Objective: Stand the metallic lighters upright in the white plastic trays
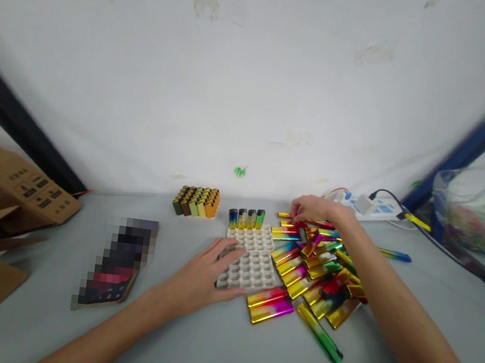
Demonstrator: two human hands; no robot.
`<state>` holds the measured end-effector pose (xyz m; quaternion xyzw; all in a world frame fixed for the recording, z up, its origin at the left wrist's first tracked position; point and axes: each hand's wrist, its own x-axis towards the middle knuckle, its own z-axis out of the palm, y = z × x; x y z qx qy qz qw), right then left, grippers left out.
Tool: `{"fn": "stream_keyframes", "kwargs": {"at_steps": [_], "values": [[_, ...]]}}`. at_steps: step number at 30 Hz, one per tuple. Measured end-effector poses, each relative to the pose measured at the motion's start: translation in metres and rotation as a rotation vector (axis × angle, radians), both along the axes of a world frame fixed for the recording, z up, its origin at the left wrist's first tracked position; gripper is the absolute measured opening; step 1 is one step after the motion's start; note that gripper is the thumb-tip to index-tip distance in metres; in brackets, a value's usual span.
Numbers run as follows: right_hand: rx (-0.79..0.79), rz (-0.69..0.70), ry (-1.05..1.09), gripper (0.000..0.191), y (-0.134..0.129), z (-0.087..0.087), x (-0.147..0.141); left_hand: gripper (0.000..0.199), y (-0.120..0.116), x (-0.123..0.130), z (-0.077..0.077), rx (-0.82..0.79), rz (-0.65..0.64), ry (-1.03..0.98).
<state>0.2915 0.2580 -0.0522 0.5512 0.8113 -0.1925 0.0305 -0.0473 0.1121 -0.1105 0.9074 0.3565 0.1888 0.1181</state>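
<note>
Near the middle of the grey table point(168, 338), I have the left hand point(202, 265) at the left side of the pale cell tray point(253, 269). Its fingers are spread open, the thumb at the front corner and the others reaching over the cells; they grip nothing that I can see. The tray shows a back and a front section, and four upright lighters point(246, 219) stand side by side along its back edge.

Over on my right, the right hand point(314, 208) reaches to the far edge of the pile of lighters point(324, 270). Its fingers are bent down among them, and from here I cannot tell how far they are closed or whether they have hold of one. The pile lies loose beside the tray, in shiny gold, red, pink, green and blue. One green lighter point(320, 334) lies slanted at its near side.

Behind the tray and to its left, I see a packed block of lighters point(195, 201) standing in rows. Farther left are a phone point(117, 284), partly pixelated, and cardboard boxes point(22, 188). A power strip point(384, 210) lies by the wall behind the pile, with a clear plastic bag point(481, 201) at far right.
</note>
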Motion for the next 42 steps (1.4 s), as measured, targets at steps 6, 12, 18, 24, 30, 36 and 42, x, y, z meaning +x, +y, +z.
{"fn": "stream_keyframes", "kwargs": {"at_steps": [6,12,18,24,30,36,42], "values": [[0.053,0.028,0.023,0.029,0.001,-0.004,-0.004,0.065,0.000,-0.001,0.000,-0.001,0.003,-0.009],[0.082,0.162,0.324,0.032,-0.011,0.020,-0.015,0.064,0.000,0.000,-0.002,0.005,-0.004,-0.023],[0.089,0.265,0.464,0.033,-0.022,0.030,-0.037,0.064,-0.001,0.000,0.001,0.002,-0.006,-0.021],[0.042,0.276,0.514,0.026,-0.019,0.022,-0.042,0.064,-0.001,0.000,0.001,-0.005,-0.009,-0.025],[0.041,0.270,0.534,0.028,-0.019,0.019,-0.045,0.064,0.000,0.000,-0.001,-0.004,-0.010,-0.022],[0.017,0.261,0.554,0.029,-0.022,0.019,-0.048,0.065,0.000,-0.001,-0.003,-0.009,-0.011,-0.021],[0.000,0.156,0.578,0.028,-0.029,0.021,-0.053,0.064,0.002,0.000,-0.003,-0.002,-0.015,-0.037]]}}
